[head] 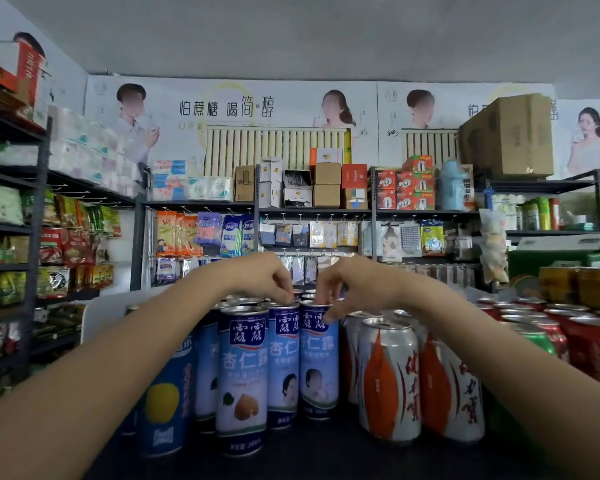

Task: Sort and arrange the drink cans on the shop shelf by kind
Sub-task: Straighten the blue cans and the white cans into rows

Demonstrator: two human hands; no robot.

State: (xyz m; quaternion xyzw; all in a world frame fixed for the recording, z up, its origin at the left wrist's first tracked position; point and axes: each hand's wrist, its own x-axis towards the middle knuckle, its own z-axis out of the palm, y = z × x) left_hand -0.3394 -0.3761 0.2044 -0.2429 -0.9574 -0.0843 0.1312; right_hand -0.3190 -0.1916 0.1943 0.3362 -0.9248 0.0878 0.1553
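We pinch two blue almond-milk cans by their rims, left hand [267, 278] on one [283, 362], right hand [343, 282] on the next [319, 355]. White-and-orange cans [388, 379] and red cans [596, 344] already stand grouped; a lemon can [168, 393] looks unsorted.

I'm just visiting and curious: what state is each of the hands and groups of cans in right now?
Left hand: fingers curled on the top of a blue almond-drink can.
Right hand: pinching the rim of the neighbouring blue can.
Blue cans: upright, clustered together.
Orange-and-silver cans: upright, untouched.
Red cans: upright, grouped at right.
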